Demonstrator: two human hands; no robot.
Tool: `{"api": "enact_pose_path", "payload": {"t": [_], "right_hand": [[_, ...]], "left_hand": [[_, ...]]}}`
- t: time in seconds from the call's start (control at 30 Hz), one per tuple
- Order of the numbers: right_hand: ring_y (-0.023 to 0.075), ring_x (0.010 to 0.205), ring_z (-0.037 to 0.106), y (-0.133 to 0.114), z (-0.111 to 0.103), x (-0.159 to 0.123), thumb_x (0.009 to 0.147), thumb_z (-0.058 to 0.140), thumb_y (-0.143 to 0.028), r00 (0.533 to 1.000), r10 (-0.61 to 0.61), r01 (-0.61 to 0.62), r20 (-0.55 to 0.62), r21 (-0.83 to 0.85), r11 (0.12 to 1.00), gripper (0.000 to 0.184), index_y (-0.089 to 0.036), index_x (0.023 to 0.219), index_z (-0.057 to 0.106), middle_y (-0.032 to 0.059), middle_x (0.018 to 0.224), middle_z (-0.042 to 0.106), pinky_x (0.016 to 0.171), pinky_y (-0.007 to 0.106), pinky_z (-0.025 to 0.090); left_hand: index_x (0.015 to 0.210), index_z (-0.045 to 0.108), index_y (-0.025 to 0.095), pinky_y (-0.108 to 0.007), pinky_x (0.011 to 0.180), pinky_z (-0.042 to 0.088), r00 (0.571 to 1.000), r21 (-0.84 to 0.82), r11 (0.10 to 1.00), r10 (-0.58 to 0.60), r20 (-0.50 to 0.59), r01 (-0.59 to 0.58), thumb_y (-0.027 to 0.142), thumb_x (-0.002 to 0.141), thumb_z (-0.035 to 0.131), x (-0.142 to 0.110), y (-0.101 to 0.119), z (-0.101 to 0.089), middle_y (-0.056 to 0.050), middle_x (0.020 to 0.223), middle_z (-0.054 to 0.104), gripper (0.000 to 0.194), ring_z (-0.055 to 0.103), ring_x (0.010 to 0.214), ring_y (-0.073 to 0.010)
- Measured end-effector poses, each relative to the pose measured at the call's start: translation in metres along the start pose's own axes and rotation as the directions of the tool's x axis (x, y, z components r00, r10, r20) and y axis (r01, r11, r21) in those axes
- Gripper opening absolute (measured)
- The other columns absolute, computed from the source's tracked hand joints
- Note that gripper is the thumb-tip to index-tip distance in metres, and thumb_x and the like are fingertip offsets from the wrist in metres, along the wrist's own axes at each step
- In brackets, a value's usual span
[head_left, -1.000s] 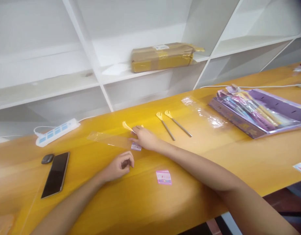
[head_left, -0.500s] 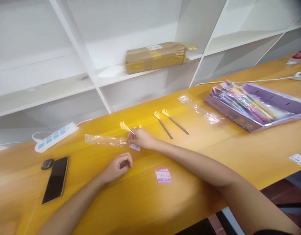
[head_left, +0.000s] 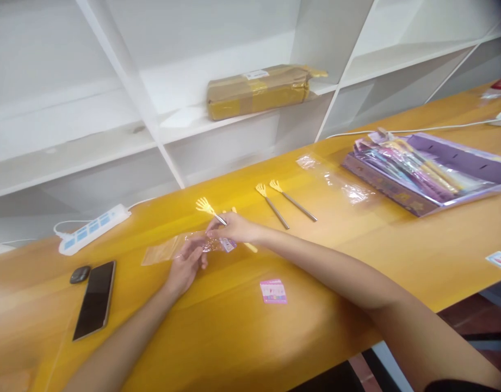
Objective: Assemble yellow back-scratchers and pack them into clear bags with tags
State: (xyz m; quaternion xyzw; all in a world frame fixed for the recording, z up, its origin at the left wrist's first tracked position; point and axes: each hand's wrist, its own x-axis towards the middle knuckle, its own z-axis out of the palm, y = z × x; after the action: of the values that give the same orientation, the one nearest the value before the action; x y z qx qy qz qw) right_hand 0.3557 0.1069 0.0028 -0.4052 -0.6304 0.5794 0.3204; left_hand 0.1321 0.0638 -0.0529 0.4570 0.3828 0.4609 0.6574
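Right hand [head_left: 234, 227] pinches the yellow-headed back scratcher [head_left: 208, 208], aimed at 10 o'clock, partly hiding it. Left hand [head_left: 186, 267] meets the clear sleeve [head_left: 158, 252]; closure cannot be determined. Smartphone [head_left: 94, 300]: 8 o'clock.

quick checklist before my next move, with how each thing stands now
1. Right hand free: not ok, it holds a hand-shaped stick.
2. Left hand at the clear sleeve: ok, touching it.
3. Sleeve's mouth open: cannot tell.
4. Two loose sticks apart from both hands: ok.
5. Pink card apart from both hands: ok.
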Motion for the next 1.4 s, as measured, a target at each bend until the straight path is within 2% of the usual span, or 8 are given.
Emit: {"api": "enact_pose_path", "payload": {"t": [0.1, 0.2, 0.3, 0.4, 0.53, 0.73, 1.07, 1.4], "right_hand": [[0.0099, 0.064, 0.051, -0.001, -0.001, 0.0, 0.096, 0.062, -0.046, 0.999, -0.016, 0.014, -0.042, -0.043, 0.999, 0.034, -0.013, 0.092, 0.067, 0.0002, 0.076, 0.062, 0.059, 0.022, 0.039], [0.0098, 0.062, 0.043, -0.013, -0.006, -0.011, 0.107, 0.038, -0.056, 0.988, -0.117, 0.106, -0.103, -0.106, 0.989, 0.05, -0.017, 0.082, 0.055, -0.0018, 0.071, 0.051, 0.06, 0.023, 0.037], [0.0105, 0.063, 0.043, -0.032, -0.016, -0.027, 0.109, 0.033, -0.061, 0.983, -0.155, 0.175, 0.1, -0.246, 0.953, 0.057, -0.018, 0.074, 0.046, -0.0018, 0.068, 0.048, 0.065, 0.025, 0.038], [0.0116, 0.063, 0.045, -0.045, -0.027, -0.038, 0.107, 0.04, -0.061, 0.938, 0.012, 0.143, 0.346, -0.42, 0.896, 0.056, -0.018, 0.073, 0.05, 0.0002, 0.069, 0.054, 0.066, 0.027, 0.038], [0.0124, 0.061, 0.044, -0.044, -0.039, -0.038, 0.106, 0.04, -0.062, 0.889, 0.195, 0.06, 0.414, -0.527, 0.848, 0.057, -0.018, 0.073, 0.054, 0.0019, 0.07, 0.056, 0.063, 0.028, 0.037], [0.0131, 0.065, 0.045, -0.033, -0.045, -0.03, 0.106, 0.038, -0.063, 0.883, 0.175, 0.083, 0.436, -0.511, 0.856, 0.058, -0.018, 0.073, 0.054, 0.0017, 0.072, 0.055, 0.067, 0.028, 0.038], [0.013, 0.065, 0.046, -0.028, -0.04, -0.026, 0.102, 0.046, -0.067, 0.874, 0.155, 0.055, 0.461, -0.411, 0.91, 0.06, -0.017, 0.071, 0.057, 0.0022, 0.071, 0.058, 0.067, 0.028, 0.038], [0.0129, 0.067, 0.049, -0.017, -0.038, -0.021, 0.102, 0.046, -0.069, 0.861, 0.144, 0.06, 0.488, -0.377, 0.924, 0.061, -0.017, 0.074, 0.06, 0.0017, 0.071, 0.057, 0.068, 0.028, 0.041]], "left_hand": [[0.088, 0.071, 0.016, -0.021, 0.054, 0.043, 0.984, -0.02, 0.999, 0.022, -0.178, -0.026, 0.039, 0.077, 0.091, 0.003, 0.003, 0.002, 0.001, 0.081, 0.062, 0.032, 0.053, 0.063, -0.008], [0.082, 0.069, 0.016, -0.02, 0.053, 0.04, 0.97, -0.032, 0.998, 0.046, -0.24, -0.055, 0.039, 0.075, 0.093, 0.005, 0.005, 0.004, 0.003, 0.072, 0.057, 0.034, 0.05, 0.062, -0.0079], [0.079, 0.068, 0.016, -0.021, 0.054, 0.041, 0.972, -0.014, 0.999, 0.04, -0.23, -0.045, 0.04, 0.078, 0.091, 0.006, 0.004, 0.001, 0.004, 0.066, 0.055, 0.033, 0.049, 0.06, -0.0081], [0.08, 0.07, 0.015, -0.022, 0.057, 0.044, 0.981, -0.037, 0.999, -0.013, -0.192, 0.006, 0.039, 0.077, 0.092, 0.007, 0.001, -0.005, 0.003, 0.068, 0.058, 0.033, 0.052, 0.061, -0.0088], [0.084, 0.073, 0.014, -0.022, 0.061, 0.046, 0.988, -0.13, 0.992, -0.028, -0.152, 0.008, 0.035, 0.078, 0.092, 0.011, 0.001, -0.012, 0.0, 0.078, 0.063, 0.029, 0.054, 0.066, -0.008], [0.079, 0.07, 0.014, -0.022, 0.064, 0.046, 0.996, -0.23, 0.973, -0.048, -0.077, 0.029, 0.032, 0.08, 0.091, 0.012, 0.005, -0.012, 0.001, 0.078, 0.06, 0.028, 0.051, 0.066, -0.0074], [0.077, 0.073, 0.014, -0.021, 0.063, 0.047, 0.998, -0.179, 0.983, -0.047, -0.041, 0.039, 0.035, 0.08, 0.091, 0.012, 0.002, -0.015, -0.001, 0.081, 0.06, 0.028, 0.05, 0.066, -0.0069], [0.081, 0.077, 0.012, -0.02, 0.06, 0.046, 0.994, -0.19, 0.98, -0.072, -0.086, 0.054, 0.033, 0.074, 0.095, 0.013, 0.005, -0.01, 0.001, 0.069, 0.059, 0.028, 0.05, 0.06, -0.0066]]}}
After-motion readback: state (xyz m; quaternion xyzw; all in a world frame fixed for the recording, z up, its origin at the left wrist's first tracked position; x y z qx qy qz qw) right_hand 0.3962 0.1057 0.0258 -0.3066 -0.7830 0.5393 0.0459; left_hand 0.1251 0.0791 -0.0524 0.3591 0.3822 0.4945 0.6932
